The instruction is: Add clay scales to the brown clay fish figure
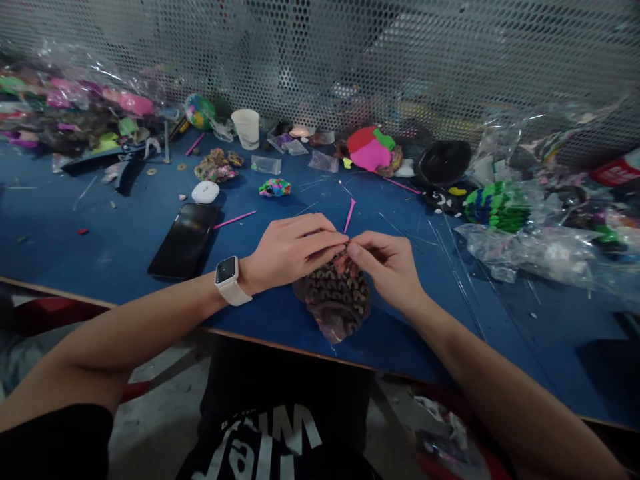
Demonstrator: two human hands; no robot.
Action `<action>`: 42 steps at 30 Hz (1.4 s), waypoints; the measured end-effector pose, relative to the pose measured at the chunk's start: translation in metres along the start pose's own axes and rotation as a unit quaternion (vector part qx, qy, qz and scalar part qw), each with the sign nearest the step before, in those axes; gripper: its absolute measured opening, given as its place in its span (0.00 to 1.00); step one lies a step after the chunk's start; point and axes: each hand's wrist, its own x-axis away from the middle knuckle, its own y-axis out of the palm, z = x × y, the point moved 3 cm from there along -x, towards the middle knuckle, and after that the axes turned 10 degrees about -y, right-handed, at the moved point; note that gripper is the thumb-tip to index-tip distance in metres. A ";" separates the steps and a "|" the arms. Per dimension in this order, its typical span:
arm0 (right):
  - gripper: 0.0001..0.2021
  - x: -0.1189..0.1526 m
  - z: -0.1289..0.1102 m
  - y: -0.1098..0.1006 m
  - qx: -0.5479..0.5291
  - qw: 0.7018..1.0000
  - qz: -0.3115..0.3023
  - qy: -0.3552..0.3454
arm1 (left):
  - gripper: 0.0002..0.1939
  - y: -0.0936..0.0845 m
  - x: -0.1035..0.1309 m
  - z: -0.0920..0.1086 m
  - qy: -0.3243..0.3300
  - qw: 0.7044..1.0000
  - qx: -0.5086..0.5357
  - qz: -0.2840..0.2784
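A dark brown clay piece (336,300) with rows of small curved scales lies near the table's front edge. Over its upper left part rests my left hand (300,248), fingers together and pointing right, its fingertips meeting those of the other hand. My right hand (387,263) is pinched at the piece's upper edge; whatever is between the fingers is too small to name. Just beyond the fingertips lies a pink modelling tool (350,215). The hands cover the top of the clay piece.
Left of the hands are a black phone (185,241), a white case (205,193) and another pink tool (235,219). A paper cup (246,129), multicoloured clay (275,187), a black bowl (444,162) and plastic bags (540,253) stand farther out. Thin clear rods (457,277) lie right.
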 end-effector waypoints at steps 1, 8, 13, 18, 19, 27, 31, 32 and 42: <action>0.19 0.000 0.000 -0.001 -0.001 1.000 0.006 0.003 | 0.06 0.000 0.000 0.000 -0.002 1.000 -0.002 -0.001; 0.19 -0.001 0.003 -0.002 0.003 1.000 0.018 0.020 | 0.08 0.000 -0.001 -0.001 -0.027 1.000 0.001 -0.015; 0.10 -0.008 0.010 -0.020 0.099 0.995 0.029 -0.018 | 0.12 0.003 0.000 -0.008 -0.089 0.994 -0.003 -0.070; 0.04 -0.017 0.011 -0.038 0.362 0.919 -0.086 -0.130 | 0.13 0.008 0.002 -0.017 -0.119 0.984 -0.033 -0.129; 0.05 -0.018 0.012 -0.040 0.386 0.904 -0.115 -0.143 | 0.12 0.010 0.002 -0.019 -0.124 0.982 -0.037 -0.141; 0.07 -0.015 0.014 -0.040 0.436 0.856 -0.234 -0.152 | 0.13 0.020 0.006 -0.025 -0.128 0.964 -0.055 -0.225; 0.08 -0.014 0.012 -0.039 0.440 0.851 -0.245 -0.148 | 0.12 0.020 0.006 -0.024 -0.137 0.961 -0.053 -0.233; 0.09 -0.014 0.011 -0.039 0.440 0.850 -0.249 -0.146 | 0.12 0.020 0.007 -0.024 -0.137 0.961 -0.051 -0.234; 0.08 -0.012 0.014 -0.037 0.455 0.843 -0.243 -0.151 | 0.15 0.022 0.007 -0.022 -0.142 0.953 -0.036 -0.264</action>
